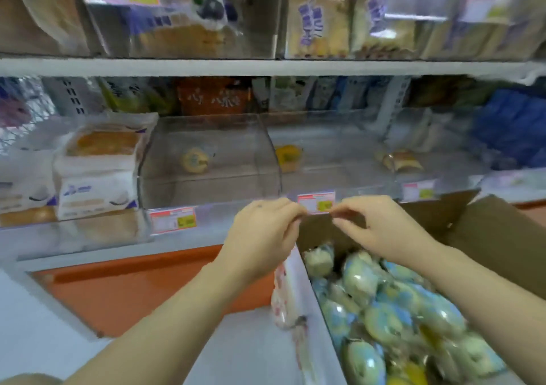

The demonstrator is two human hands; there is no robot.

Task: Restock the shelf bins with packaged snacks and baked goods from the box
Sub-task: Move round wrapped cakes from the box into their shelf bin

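A brown cardboard box [499, 236] at the lower right holds several round buns [384, 307] in blue-green wrappers. My left hand [260, 236] is raised at the box's left edge, pinched on a clear package with pink print [286, 293] that hangs below it. My right hand [381, 228] is level with it over the box, fingertips pinched together; the blur hides whether they grip anything. Behind the hands stand clear shelf bins. One bin [206, 189] holds a single round bun [195, 160]. The bin to its right [334, 174] holds an orange bun [288, 155].
A third bin holds brown baked goods [400, 160]. White cake packs [97, 177] fill the bin at the left. Price tags [172, 218] hang on the bin fronts. The upper shelf [266, 66] carries more bagged goods. An orange ledge [141, 284] runs below.
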